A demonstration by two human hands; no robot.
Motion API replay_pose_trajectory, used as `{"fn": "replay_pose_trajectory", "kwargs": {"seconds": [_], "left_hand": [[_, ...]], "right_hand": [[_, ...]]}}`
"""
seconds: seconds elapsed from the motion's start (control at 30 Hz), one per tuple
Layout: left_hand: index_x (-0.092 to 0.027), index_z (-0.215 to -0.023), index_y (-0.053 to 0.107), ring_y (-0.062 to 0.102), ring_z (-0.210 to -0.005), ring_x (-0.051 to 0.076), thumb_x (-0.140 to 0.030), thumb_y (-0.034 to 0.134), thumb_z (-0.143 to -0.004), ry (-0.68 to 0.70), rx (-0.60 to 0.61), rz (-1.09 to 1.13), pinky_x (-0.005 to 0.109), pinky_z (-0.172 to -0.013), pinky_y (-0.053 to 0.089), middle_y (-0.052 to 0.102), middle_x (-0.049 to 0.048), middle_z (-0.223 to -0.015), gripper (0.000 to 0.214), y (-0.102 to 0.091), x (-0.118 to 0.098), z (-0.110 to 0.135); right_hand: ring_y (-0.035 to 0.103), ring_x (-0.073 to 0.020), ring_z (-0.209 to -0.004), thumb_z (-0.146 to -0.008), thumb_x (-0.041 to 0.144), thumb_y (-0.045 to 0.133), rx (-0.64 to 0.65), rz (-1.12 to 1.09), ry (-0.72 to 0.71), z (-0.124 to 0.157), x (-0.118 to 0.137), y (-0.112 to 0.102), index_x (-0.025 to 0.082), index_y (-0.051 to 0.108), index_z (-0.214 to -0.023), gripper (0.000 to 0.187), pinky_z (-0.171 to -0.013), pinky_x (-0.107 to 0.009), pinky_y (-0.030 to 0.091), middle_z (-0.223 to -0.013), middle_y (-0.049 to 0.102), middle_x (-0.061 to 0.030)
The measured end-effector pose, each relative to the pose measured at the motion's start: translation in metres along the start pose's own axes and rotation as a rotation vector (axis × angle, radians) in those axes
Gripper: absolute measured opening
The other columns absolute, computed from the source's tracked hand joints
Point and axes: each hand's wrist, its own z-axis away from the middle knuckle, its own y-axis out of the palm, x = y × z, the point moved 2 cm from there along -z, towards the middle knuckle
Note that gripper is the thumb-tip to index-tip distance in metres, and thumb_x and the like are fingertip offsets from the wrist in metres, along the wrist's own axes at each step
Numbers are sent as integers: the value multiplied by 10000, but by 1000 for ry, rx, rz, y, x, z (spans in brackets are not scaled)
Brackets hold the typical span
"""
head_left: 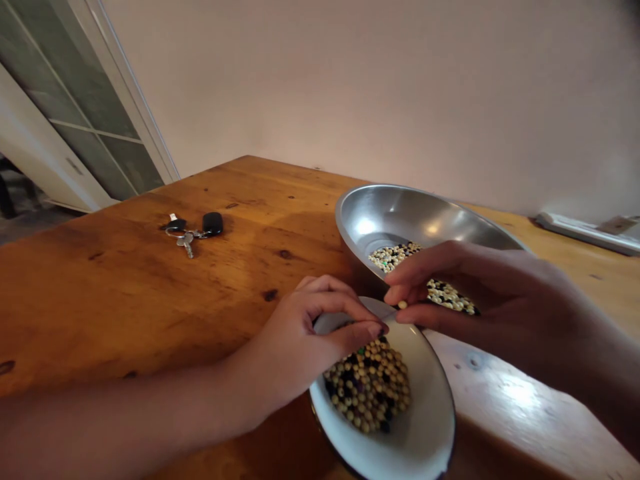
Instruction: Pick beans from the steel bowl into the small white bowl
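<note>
My right hand (450,293) pinches a small pale bead (403,305) between thumb and fingertips, above the far rim of a white bowl (425,433) with a dark edge. Thumb and forefinger of my left hand (330,327) are pressed together over the same bowl, close to the right fingertips. What they hold is too fine to make out; a faint thin line seems to run between the two hands. Inside the white bowl lies a heap of pale and dark round beads (370,387), with a green one among them.
Behind the white bowl stands a large steel bowl (390,213) with more pale and black beads (395,255), partly covered by my right hand. Keys with a black fob (213,224) lie left on the wooden table (150,300). A flat light-coloured object (590,232) rests near the wall.
</note>
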Motion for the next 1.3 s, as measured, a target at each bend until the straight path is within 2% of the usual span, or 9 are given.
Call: {"fn": "replay_pose_trajectory", "kwargs": {"seconds": [0.2,0.37,0.67,0.97,1.3], "left_hand": [[-227,-666,716,544,-935,188,-299,693,-715,-4,9,17,365,-955,370,595,16,-871,91,0,1,-1],[-230,-669,713,546,-934,190,-313,694,-714,-7,7,23,370,-963,369,595,14,-873,97,0,1,-2],[-230,-684,712,553,-941,192,-316,695,-721,-4,19,38,376,-962,374,605,13,-887,95,0,1,-1],[-225,-698,694,559,-933,172,-309,671,-763,13,39,30,336,-937,383,611,-1,-877,109,-1,1,0],[-227,-685,689,562,-925,170,-313,677,-763,16,31,32,328,-930,382,612,-7,-858,116,-1,2,0]], "right_hand": [[640,-98,-636,-742,259,724,5,32,-36,-4,4,0,249,669,-884,153,-610,-202,541,-733,694,43],[670,-117,-657,-747,239,713,-1,42,-2,-5,7,2,243,680,-851,109,-616,-211,564,-753,711,29],[701,-136,-654,-777,247,677,57,121,-55,-4,5,-1,259,693,-940,164,-613,-230,586,-790,739,18],[699,-122,-692,-772,246,683,45,143,-64,-4,6,0,251,695,-914,143,-629,-206,572,-811,740,26],[675,-114,-623,-795,257,667,14,202,-96,-3,7,3,266,681,-870,77,-619,-223,556,-783,730,46]]}}
